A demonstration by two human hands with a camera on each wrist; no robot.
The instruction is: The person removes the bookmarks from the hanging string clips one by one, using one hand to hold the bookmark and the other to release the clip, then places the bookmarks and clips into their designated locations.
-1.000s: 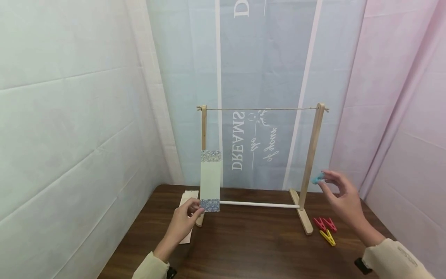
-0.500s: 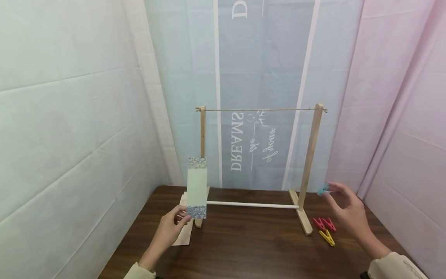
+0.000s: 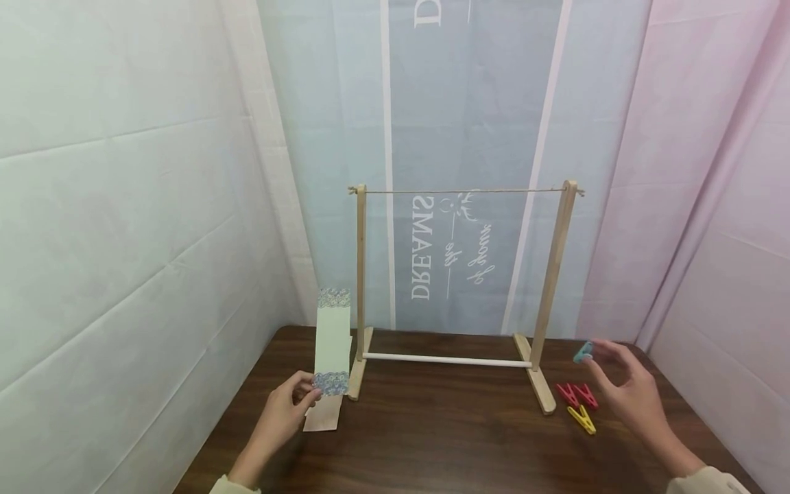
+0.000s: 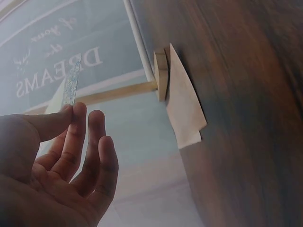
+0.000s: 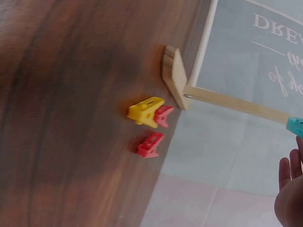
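Observation:
My left hand (image 3: 280, 409) pinches the lower left corner of a pale card (image 3: 332, 341) with blue patterned bands at both ends. The card stands upright in the air, left of the wooden rack (image 3: 361, 274) and in front of other cards (image 3: 324, 415) lying on the table. In the left wrist view the card (image 4: 72, 80) appears nearly edge-on between thumb and forefinger. Over on the right, my right hand (image 3: 632, 391) pinches a light blue clothespin (image 3: 583, 353) above the table. Just left of that hand lie two red clothespins (image 3: 568, 396) and a yellow clothespin (image 3: 581, 419).
A thin cord (image 3: 457, 191) is strung between the tops of the rack's two posts. Low down, a white rod (image 3: 447, 359) joins its feet. The dark wooden table (image 3: 444, 439) ends at a printed curtain (image 3: 469, 103) behind, with pale cloth walls at both sides.
My left hand has carried the card left and lower, away from the rack's left post. The right hand has come down and slightly right with the light blue clothespin.

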